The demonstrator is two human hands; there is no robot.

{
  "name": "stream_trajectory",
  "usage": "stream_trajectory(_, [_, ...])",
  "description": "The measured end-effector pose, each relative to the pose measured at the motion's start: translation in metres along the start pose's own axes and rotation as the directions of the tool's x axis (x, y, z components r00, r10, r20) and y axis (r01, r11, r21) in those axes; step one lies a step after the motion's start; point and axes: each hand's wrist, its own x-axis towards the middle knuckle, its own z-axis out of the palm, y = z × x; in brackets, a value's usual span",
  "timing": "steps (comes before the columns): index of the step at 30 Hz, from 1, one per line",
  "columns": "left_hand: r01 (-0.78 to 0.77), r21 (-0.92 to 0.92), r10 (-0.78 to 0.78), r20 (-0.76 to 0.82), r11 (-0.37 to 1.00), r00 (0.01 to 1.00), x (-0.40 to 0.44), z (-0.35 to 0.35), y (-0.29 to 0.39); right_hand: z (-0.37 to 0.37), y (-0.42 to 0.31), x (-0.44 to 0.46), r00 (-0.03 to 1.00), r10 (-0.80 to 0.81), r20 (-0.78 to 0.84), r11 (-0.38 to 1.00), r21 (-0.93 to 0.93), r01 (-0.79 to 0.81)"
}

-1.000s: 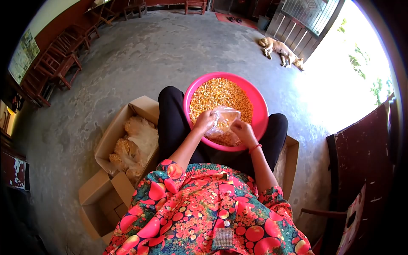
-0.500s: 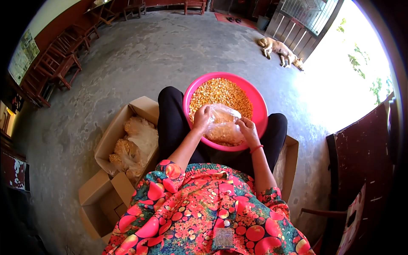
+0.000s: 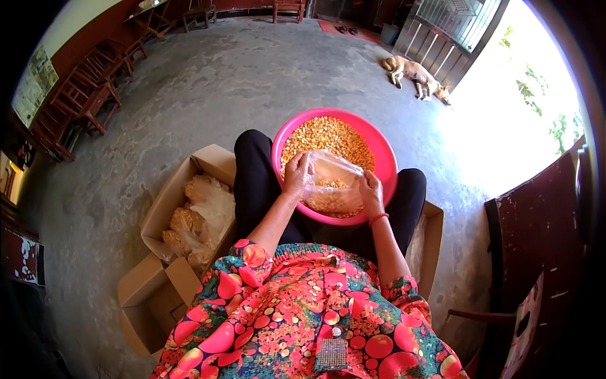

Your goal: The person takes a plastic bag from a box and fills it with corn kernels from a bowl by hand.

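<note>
Between my knees sits a pink basin (image 3: pixel 386 161) holding loose corn kernels (image 3: pixel 328 136). A clear plastic bag (image 3: pixel 333 165) is stretched over the near part of the basin, its upper edge pulled taut between my two hands. Kernels show through the bag's lower part. My left hand (image 3: pixel 297 175) pinches the bag's left upper corner, fingers closed. At the right upper corner, my right hand (image 3: pixel 371 192) grips the plastic; a red bracelet circles that wrist.
Left of my leg stands a cardboard box (image 3: pixel 165 189) with filled plastic bags (image 3: pixel 199 211). A smaller open box (image 3: pixel 148 300) lies below it, and another box (image 3: pixel 432 246) is by my right leg. A dog (image 3: pixel 416 74) lies near the doorway.
My hands have spread a little apart, and the bag, bunched before, is now drawn out wide and flat between them. The basin has stayed in place.
</note>
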Motion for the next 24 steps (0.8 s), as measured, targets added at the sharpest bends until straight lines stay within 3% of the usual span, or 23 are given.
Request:
stream_trajectory(2, [-0.013,0.008,0.013,0.009,1.0,1.0,0.0,0.0,0.001,-0.001,0.001,0.003,0.999,-0.027,-0.023,0.998,0.055,0.029])
stream_trajectory(4, [-0.012,0.01,0.012,0.003,1.0,1.0,-0.001,0.001,0.006,0.0,-0.007,0.003,0.999,0.025,-0.027,0.967,0.256,-0.017])
stream_trajectory(7, [-0.007,0.03,0.006,0.03,1.0,1.0,-0.003,0.003,0.006,-0.003,-0.024,-0.005,0.997,0.074,-0.004,0.958,0.278,-0.07])
stream_trajectory(10, [-0.008,0.15,-0.02,0.183,0.989,0.983,-0.001,0.002,-0.002,-0.005,-0.02,-0.005,0.998,0.06,0.034,0.961,0.27,-0.067])
stream_trajectory(15, [-0.004,0.185,-0.03,0.179,0.983,0.983,-0.002,0.0,-0.003,-0.001,-0.017,-0.008,0.992,0.097,0.078,0.942,0.314,-0.117])
stream_trajectory(17, [-0.017,0.182,-0.01,0.15,0.983,0.989,-0.002,0.0,-0.001,-0.009,-0.021,-0.01,0.924,0.154,0.349,0.892,0.352,-0.282])
stream_trajectory(18, [-0.015,0.14,0.002,0.099,0.99,0.995,-0.003,0.0,0.001,-0.009,-0.03,-0.012,0.918,0.148,0.367,0.864,0.404,-0.3])
stream_trajectory(19, [-0.016,0.099,0.011,0.046,0.995,0.999,-0.003,0.0,0.002,-0.008,-0.034,-0.013,0.919,0.148,0.366,0.864,0.404,-0.301])
stream_trajectory(21, [0.0,0.077,-0.003,0.037,0.997,0.999,-0.003,-0.001,0.002,-0.007,-0.038,-0.013,0.955,0.233,0.182,0.859,0.423,-0.29])
stream_trajectory(23, [0.112,0.198,-0.146,0.163,0.974,0.976,-0.003,-0.003,-0.001,-0.01,-0.016,-0.003,0.968,0.227,0.11,0.884,0.393,-0.252])
stream_trajectory(24, [0.112,0.198,-0.146,0.165,0.974,0.975,-0.002,-0.004,-0.007,-0.009,-0.003,0.002,0.975,0.217,0.039,0.908,0.359,-0.216])
